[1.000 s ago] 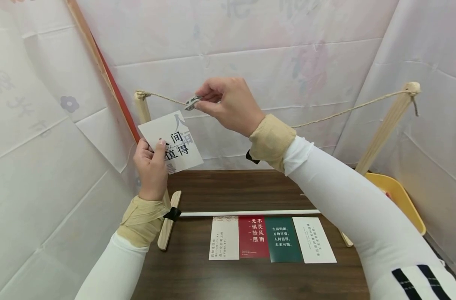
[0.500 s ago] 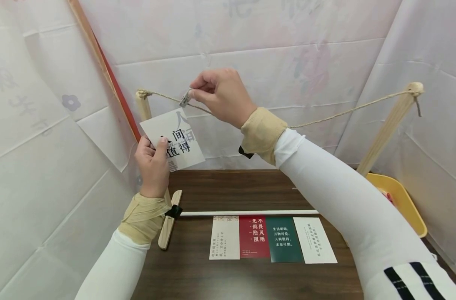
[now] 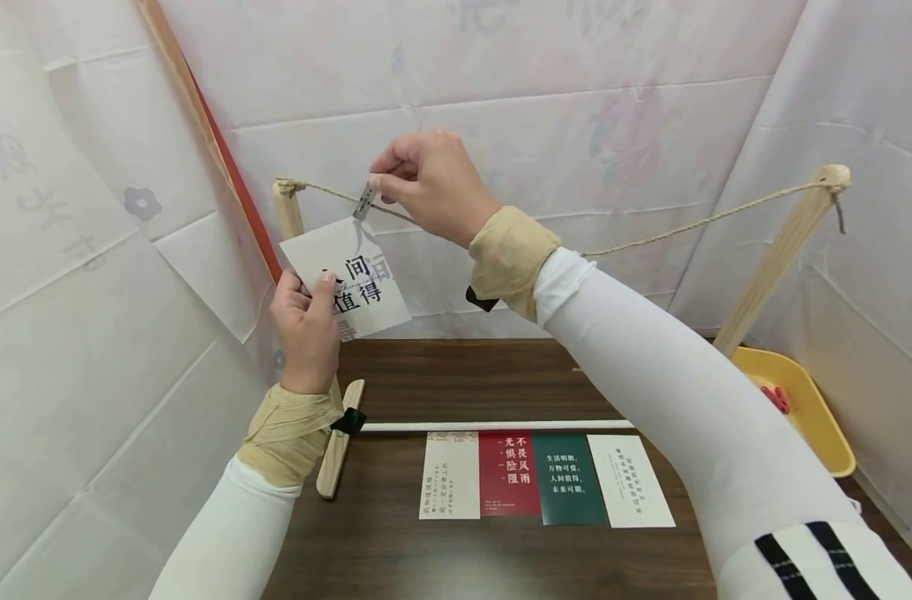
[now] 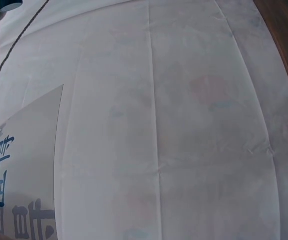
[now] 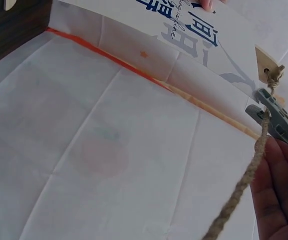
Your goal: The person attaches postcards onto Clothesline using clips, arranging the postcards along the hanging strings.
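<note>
My left hand (image 3: 306, 333) pinches a white printed card (image 3: 369, 312) by its left side, thumb in front, and keeps it tilted just below the rope (image 3: 324, 192). Above the card's top corner, my right hand (image 3: 437, 179) squeezes a grey clothespin (image 3: 363, 202) at its handle end. In the right wrist view the jaws of the clothespin (image 5: 278, 120) stand apart around the rope (image 5: 243, 185), right at the corner of the card (image 5: 228, 45). The left wrist view catches only part of the card (image 4: 34, 150) and the rope (image 4: 21, 32).
Wooden posts (image 3: 779, 258) carry the rope on both sides. On the dark table (image 3: 456, 367) lie a beige card (image 3: 450, 483), a red card (image 3: 508, 492), a green card (image 3: 572, 504) and a white card (image 3: 630, 479), below a white rod (image 3: 493, 427). A yellow tray (image 3: 816, 417) with red pieces stands right.
My right hand has moved left and slightly up, turning the clothespin from slanting to more upright, down over the rope to the card's corner. The left hand and card have barely shifted.
</note>
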The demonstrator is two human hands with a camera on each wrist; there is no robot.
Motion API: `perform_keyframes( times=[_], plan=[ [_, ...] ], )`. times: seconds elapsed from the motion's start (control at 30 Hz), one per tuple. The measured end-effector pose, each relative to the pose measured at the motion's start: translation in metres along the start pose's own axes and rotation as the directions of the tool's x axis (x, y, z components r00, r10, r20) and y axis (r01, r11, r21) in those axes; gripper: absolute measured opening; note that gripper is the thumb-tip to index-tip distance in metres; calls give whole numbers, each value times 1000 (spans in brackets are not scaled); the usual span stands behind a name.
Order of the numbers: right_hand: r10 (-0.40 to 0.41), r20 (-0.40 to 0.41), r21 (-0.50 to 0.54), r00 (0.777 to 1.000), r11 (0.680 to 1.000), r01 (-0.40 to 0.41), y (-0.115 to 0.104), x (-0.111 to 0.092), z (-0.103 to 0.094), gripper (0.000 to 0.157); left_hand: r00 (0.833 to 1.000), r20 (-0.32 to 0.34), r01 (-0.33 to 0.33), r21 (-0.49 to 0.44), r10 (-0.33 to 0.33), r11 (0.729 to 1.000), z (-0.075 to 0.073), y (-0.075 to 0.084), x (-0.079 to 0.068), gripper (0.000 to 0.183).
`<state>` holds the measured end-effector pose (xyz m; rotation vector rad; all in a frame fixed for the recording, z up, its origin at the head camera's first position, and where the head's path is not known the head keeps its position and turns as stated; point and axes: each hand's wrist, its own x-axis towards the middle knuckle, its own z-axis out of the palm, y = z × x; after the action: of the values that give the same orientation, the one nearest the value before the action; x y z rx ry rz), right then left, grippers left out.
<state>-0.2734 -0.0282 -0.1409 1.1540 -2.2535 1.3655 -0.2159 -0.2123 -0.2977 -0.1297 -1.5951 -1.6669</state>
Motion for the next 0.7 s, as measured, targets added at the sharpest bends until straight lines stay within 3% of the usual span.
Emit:
perform_keyframes(
  times=[0.37,0.7],
  plan=[
    [-4,22,-1,1000,1000,4,1,2,4,15,1000,-16,-9,-38,8,999,1,0,1,14],
    [48,97,37,994,998,-52,4,4,5,22,1000,-15,2,-39,-3,999,0,1,1,13]
  ],
)
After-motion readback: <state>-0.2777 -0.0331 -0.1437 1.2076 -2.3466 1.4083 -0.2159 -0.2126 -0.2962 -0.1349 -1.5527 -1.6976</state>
